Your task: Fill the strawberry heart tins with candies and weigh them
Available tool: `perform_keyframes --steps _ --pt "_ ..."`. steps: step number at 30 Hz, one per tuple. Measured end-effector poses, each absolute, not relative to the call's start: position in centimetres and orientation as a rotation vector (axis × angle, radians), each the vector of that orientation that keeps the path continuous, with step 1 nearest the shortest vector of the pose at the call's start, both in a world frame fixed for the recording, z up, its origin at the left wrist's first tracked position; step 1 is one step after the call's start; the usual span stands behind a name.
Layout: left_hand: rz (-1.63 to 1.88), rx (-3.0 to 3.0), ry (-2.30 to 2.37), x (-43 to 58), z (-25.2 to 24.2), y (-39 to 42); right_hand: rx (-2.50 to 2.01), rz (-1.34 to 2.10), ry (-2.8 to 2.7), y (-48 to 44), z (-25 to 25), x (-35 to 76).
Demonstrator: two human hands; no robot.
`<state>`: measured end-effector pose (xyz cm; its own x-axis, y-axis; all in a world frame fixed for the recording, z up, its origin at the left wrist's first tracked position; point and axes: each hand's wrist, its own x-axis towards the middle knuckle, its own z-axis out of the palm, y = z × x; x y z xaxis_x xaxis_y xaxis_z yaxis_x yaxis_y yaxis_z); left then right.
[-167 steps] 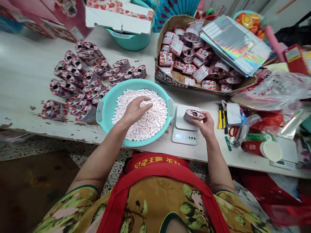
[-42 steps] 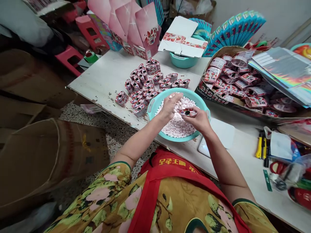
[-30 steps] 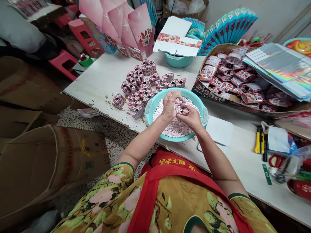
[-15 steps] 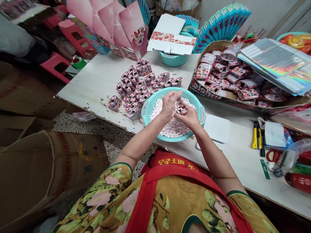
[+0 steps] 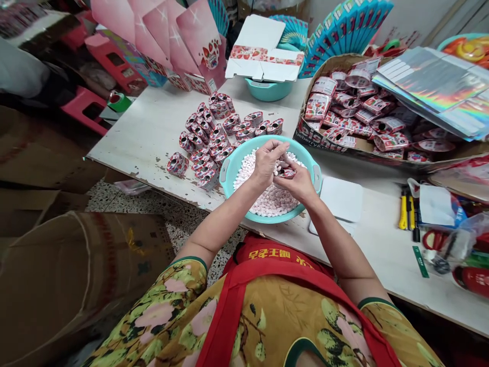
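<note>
On my feed I see a white work table (image 5: 153,127), its paint chipped along the near edge, standing on a speckled terrazzo floor (image 5: 171,216). Brown cardboard cartons (image 5: 69,275) crowd the floor on the left, with pink plastic stools (image 5: 82,104) beyond them. A plain pale wall (image 5: 420,15) closes the far right. The light is soft and even.

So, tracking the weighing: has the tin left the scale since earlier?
Yes: the tin moved left, off the scale, and is now over the basin.
</note>
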<state>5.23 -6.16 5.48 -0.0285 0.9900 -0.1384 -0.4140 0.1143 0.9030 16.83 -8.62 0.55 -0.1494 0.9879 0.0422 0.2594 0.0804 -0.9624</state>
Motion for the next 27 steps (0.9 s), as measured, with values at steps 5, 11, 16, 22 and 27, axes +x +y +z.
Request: perform_keyframes --steps 5,11,16,22,27 --pt "1.356 0.839 0.983 5.4 5.6 -6.3 -1.246 1.154 -1.457 -8.5 0.2 16.6" --pt "1.404 0.857 0.937 5.1 6.2 -6.5 -1.23 1.138 -1.394 -9.1 0.4 15.9" --pt "1.376 0.842 0.998 5.5 6.4 -6.6 -1.257 1.139 -1.374 -9.2 0.5 16.1" --pt "1.389 0.823 0.988 6.5 6.9 -6.7 -1.213 1.107 -1.375 -9.2 0.4 16.5" --pt "1.372 0.804 1.006 6.8 7.2 -6.9 -1.192 1.109 -1.364 -9.4 0.7 17.0"
